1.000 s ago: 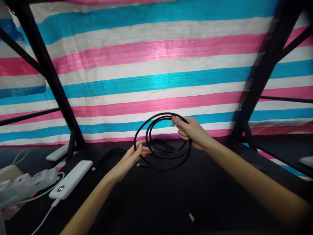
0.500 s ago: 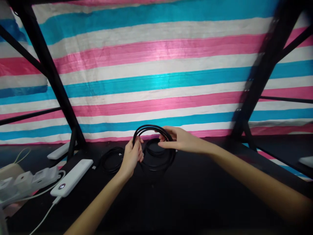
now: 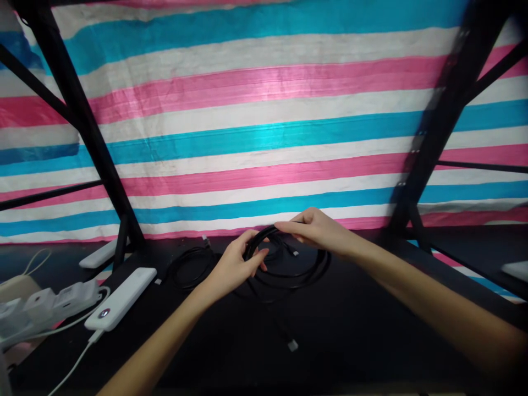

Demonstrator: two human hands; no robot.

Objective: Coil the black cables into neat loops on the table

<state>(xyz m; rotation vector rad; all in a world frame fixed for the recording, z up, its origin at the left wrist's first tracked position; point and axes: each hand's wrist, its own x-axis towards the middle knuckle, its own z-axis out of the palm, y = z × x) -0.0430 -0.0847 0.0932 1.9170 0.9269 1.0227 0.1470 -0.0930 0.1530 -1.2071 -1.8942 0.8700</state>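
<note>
A black cable wound into loops (image 3: 297, 275) hangs between my two hands, just above the black tabletop (image 3: 350, 330). My left hand (image 3: 239, 258) is closed round the left side of the loops, thumb in front. With thumb and fingers together, my right hand (image 3: 309, 231) pinches the upper part of the coil. One pale plug (image 3: 292, 345) dangles below the coil toward the front. Behind it, partly hidden by the loops, lies another black cable with a light plug (image 3: 295, 253). A further coiled black cable (image 3: 187, 268) rests on the table left of my left hand.
On the left lie a white power bank (image 3: 121, 300) with a white cord and a power strip (image 3: 53, 308) holding several chargers. Another white block (image 3: 99, 253) sits behind. Black frame posts (image 3: 99, 148) stand at both sides, with a striped sheet (image 3: 264, 132) behind.
The held coil has tipped lower and spread to the right. My left hand has shifted right; my right hand has moved slightly right and up. A plug end now shows below the coil.
</note>
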